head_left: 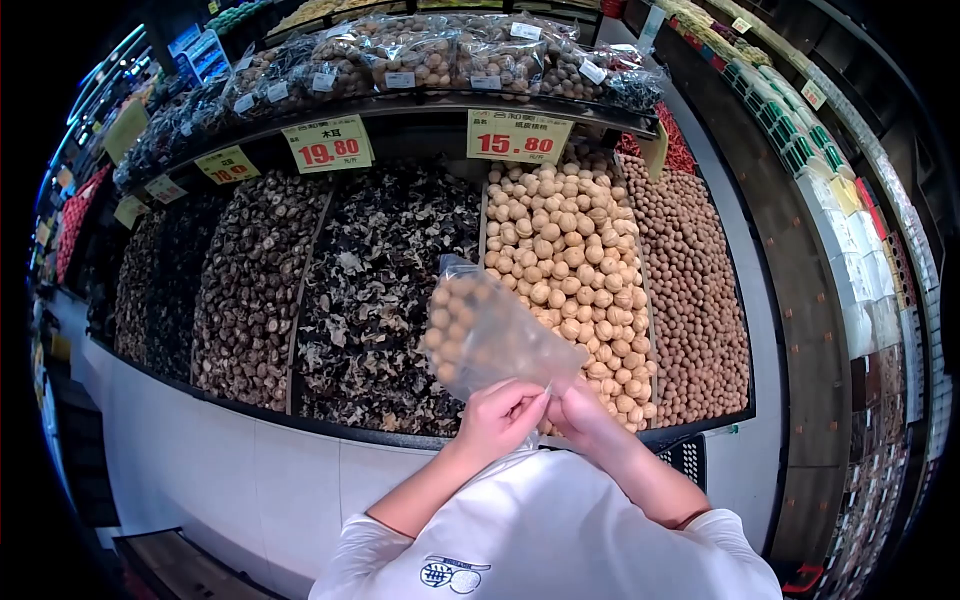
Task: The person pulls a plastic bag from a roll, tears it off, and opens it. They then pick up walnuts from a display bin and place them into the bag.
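Observation:
A clear plastic bag with several walnuts in its far end hangs tilted over the bins, its gathered neck close to my body. My left hand pinches the bag's neck between thumb and fingers. Right beside it, my right hand is closed on the same neck, its fingers partly hidden. Beneath and to the right of the bag lies a bin of loose pale walnuts. Dried black fungus fills the bin under the bag's left side.
Dried mushrooms fill a bin at left; small brown round goods fill one at right. Price signs hang from a shelf holding bagged goods. The bins' dark front edge runs before me. Another display stands across the right.

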Demonstrator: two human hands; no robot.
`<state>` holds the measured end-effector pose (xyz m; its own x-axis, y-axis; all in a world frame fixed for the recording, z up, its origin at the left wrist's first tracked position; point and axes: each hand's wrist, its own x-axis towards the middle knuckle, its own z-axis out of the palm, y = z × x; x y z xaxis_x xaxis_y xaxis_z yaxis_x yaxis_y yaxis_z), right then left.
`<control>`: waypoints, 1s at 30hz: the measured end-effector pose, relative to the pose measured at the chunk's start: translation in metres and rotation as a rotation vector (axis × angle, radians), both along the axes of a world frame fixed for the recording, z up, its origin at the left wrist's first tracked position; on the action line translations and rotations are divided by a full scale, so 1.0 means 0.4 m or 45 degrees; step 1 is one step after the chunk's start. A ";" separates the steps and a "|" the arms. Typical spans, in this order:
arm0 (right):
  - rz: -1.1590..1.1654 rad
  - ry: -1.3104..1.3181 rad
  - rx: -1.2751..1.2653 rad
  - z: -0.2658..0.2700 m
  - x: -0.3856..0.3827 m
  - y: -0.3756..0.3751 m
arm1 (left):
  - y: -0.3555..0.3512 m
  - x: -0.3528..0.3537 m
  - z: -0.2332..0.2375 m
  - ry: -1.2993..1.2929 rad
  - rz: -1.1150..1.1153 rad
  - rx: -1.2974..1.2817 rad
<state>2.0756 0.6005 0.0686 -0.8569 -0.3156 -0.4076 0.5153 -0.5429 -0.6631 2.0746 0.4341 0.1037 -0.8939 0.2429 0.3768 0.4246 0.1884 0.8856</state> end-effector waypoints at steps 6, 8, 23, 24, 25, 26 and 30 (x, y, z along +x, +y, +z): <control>0.116 0.290 0.257 -0.053 -0.016 -0.041 | -0.019 0.001 0.003 0.041 0.016 -0.027; 0.182 0.272 0.271 -0.041 0.003 -0.010 | -0.023 -0.001 0.006 0.049 0.029 -0.021; -0.479 0.401 1.217 -0.192 -0.006 0.277 | -0.003 -0.004 -0.004 0.009 0.006 -0.020; -0.493 0.479 1.481 -0.169 -0.026 0.289 | -0.003 -0.005 -0.005 0.011 0.008 -0.025; -0.500 0.556 1.746 -0.145 -0.051 0.299 | -0.002 -0.005 -0.007 0.012 0.002 -0.025; -0.504 0.551 1.747 -0.117 -0.085 0.308 | -0.003 -0.007 -0.007 0.001 0.004 -0.026; -0.368 0.786 2.147 -0.042 -0.208 0.298 | -0.012 -0.005 -0.010 0.001 0.016 -0.050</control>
